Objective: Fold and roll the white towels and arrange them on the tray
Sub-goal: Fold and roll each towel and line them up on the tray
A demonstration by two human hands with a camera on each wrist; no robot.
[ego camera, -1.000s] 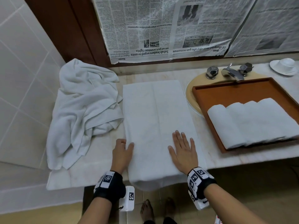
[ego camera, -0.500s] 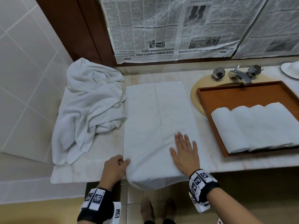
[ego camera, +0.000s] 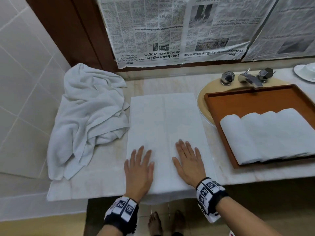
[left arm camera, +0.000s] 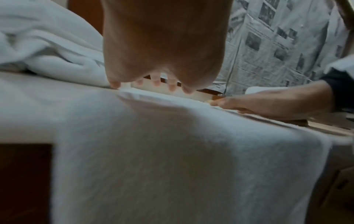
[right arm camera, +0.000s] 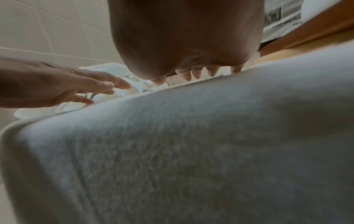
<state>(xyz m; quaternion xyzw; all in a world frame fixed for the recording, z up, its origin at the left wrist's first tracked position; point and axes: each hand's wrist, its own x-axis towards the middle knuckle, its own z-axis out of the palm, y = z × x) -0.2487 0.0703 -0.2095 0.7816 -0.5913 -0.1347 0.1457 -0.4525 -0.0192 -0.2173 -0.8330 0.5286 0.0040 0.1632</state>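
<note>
A folded white towel (ego camera: 163,123) lies flat as a long strip on the marble counter (ego camera: 105,160), its near end hanging over the front edge (left arm camera: 172,166) (right arm camera: 191,151). My left hand (ego camera: 139,165) rests flat on its near left part, fingers straight. My right hand (ego camera: 188,159) presses flat on its near right part, fingers spread. A brown wooden tray (ego camera: 255,103) stands to the right with several rolled white towels (ego camera: 265,135) in its near half. A heap of loose white towels (ego camera: 88,113) lies at the left.
The tray sits over a round basin (ego camera: 204,97) with a chrome tap (ego camera: 248,79) behind it. A white cup and saucer (ego camera: 306,72) stand at the far right. Newspaper (ego camera: 179,28) covers the back wall; a tiled wall (ego camera: 25,82) closes the left.
My left hand, which pinched the towel's near left edge by the counter front, has come up onto the towel and now lies flat. The right hand stayed flat in place.
</note>
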